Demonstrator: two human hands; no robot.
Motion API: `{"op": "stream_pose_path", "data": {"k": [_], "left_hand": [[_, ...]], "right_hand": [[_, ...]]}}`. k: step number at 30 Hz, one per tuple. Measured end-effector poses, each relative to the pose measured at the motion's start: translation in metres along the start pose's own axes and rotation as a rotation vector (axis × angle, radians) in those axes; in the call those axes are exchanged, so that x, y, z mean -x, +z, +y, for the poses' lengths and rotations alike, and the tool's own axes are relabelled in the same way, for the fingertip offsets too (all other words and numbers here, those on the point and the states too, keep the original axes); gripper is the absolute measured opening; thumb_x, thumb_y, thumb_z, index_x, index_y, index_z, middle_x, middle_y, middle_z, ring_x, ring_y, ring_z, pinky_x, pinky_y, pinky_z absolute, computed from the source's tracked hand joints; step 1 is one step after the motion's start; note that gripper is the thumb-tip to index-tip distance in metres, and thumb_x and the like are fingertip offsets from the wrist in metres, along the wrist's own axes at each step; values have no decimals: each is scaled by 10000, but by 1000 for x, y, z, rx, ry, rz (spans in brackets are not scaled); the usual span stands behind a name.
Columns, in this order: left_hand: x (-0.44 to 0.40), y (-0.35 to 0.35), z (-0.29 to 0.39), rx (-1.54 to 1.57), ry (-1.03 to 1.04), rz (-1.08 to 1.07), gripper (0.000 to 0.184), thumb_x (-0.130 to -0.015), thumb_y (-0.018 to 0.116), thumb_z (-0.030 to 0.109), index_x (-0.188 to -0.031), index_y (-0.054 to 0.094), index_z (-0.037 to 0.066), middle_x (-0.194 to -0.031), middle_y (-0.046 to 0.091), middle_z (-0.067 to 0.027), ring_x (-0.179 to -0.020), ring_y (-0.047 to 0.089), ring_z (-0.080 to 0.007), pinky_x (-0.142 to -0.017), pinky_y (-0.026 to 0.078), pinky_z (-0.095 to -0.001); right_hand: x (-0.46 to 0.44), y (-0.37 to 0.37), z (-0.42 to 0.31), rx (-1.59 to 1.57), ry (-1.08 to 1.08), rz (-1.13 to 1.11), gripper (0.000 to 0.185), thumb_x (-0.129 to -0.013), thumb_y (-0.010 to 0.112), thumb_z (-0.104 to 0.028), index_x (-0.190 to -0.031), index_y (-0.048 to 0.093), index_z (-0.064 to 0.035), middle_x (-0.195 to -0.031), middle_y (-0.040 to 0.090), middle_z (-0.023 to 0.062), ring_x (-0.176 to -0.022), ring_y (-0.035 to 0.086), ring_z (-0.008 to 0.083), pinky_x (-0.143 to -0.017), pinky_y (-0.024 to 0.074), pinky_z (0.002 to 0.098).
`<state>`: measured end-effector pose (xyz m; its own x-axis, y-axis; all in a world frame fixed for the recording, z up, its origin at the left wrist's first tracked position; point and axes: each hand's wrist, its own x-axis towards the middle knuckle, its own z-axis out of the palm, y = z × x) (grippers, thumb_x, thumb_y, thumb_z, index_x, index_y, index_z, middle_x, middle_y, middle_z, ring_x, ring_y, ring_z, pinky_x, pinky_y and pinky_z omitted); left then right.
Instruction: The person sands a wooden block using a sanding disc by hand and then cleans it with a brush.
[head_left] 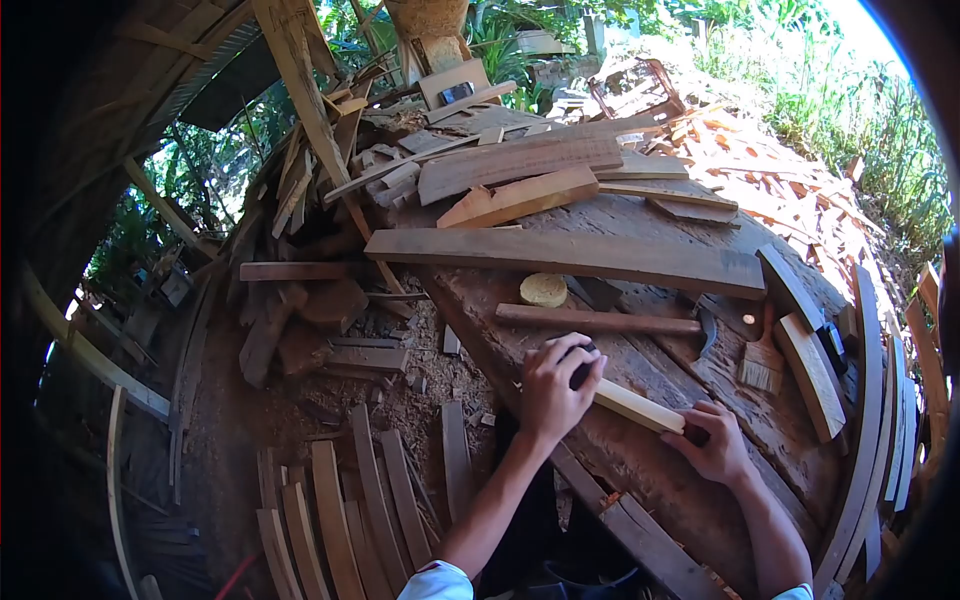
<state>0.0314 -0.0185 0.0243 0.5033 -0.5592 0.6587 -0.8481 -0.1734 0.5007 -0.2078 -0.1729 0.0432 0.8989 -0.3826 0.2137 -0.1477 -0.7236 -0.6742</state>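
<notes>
A pale, narrow wooden strip [640,408] lies slantwise on the worn wooden bench between my two hands. My left hand [556,390] is at its upper left end, fingers curled round a small black rounded object [582,371] whose kind I cannot make out. At the strip's lower right end, my right hand [718,445] pinches the tip between thumb and fingers. Just beyond my hands lies a hammer [600,319] with a long wooden handle and a dark curved head. A wide paintbrush [762,362] rests to the right of it.
Behind the hammer are a round yellowish disc [543,290] and a long dark plank [565,258]. More boards [520,165] pile up at the back, with a phone [457,93] propped there. Several slats [335,520] stand at lower left, others [865,420] along the right.
</notes>
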Motion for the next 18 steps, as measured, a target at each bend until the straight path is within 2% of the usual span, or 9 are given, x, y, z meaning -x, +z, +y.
{"op": "stream_pose_path", "data": {"k": [1, 4, 6, 9, 10, 11, 13, 15, 18], "left_hand": [[6, 6, 13, 35, 25, -1, 117, -929, 798, 218, -919, 748, 112, -1113, 759, -36, -1070, 724, -219, -914, 499, -397], [23, 16, 63, 175, 120, -102, 132, -924, 805, 234, -946, 753, 115, -1149, 749, -34, -1100, 716, -211, -910, 498, -398], [30, 17, 80, 239, 272, -189, 142, -920, 811, 245, -961, 755, 122, -1176, 741, -35, -1121, 709, -206, -902, 495, -391], [19, 13, 45, 202, 189, -151, 141, -915, 817, 251, -952, 756, 129, -1173, 744, -37, -1111, 710, -203, -897, 491, -380], [11, 9, 27, 166, 148, -65, 144, -908, 822, 249, -960, 762, 129, -1163, 748, -29, -1072, 718, -204, -886, 491, -376], [6, 5, 9, 88, 96, -7, 177, -939, 783, 286, -919, 742, 115, -1168, 748, -37, -1043, 709, -213, -885, 494, -405], [-3, 0, -10, 6, 20, 28, 173, -942, 781, 268, -897, 738, 106, -1141, 746, -39, -1014, 705, -207, -871, 485, -409], [0, 8, 7, 44, -6, -2, 142, -953, 770, 248, -912, 738, 116, -1117, 741, -41, -1027, 700, -215, -893, 474, -415], [23, 25, 65, 227, 170, -138, 165, -957, 768, 280, -952, 740, 118, -1173, 729, -43, -1093, 691, -221, -923, 471, -417]], "right_hand": [[-1, 0, 0, 2, -2, -1, 279, -851, 863, -236, -1085, 813, -93, -744, 611, 50, -667, 580, 227, -668, 473, 360], [2, 1, 5, -11, 23, -14, 296, -850, 865, -240, -1099, 811, -91, -744, 608, 54, -669, 579, 228, -664, 473, 358], [4, 1, 15, 13, -70, 2, 310, -852, 864, -246, -1113, 808, -87, -739, 600, 60, -669, 577, 231, -650, 470, 367], [2, -2, 3, -5, -8, 0, 312, -851, 865, -247, -1110, 807, -84, -732, 591, 65, -664, 573, 234, -637, 462, 373], [2, -1, 2, -8, -10, -2, 312, -851, 865, -247, -1110, 807, -84, -732, 591, 65, -664, 573, 234, -637, 462, 373], [2, 0, 3, 9, -25, 0, 313, -850, 865, -246, -1111, 807, -83, -731, 590, 66, -666, 573, 232, -635, 459, 375], [1, -1, 3, 24, -46, 3, 314, -850, 865, -245, -1111, 806, -82, -730, 589, 68, -668, 573, 230, -634, 455, 376], [1, -2, 3, 24, 2, -38, 291, -849, 864, -247, -1076, 802, -76, -729, 587, 68, -680, 577, 233, -639, 453, 379], [1, 0, 3, 4, -13, -3, 263, -849, 863, -251, -1022, 791, -66, -721, 579, 72, -669, 573, 242, -633, 452, 387]]}}
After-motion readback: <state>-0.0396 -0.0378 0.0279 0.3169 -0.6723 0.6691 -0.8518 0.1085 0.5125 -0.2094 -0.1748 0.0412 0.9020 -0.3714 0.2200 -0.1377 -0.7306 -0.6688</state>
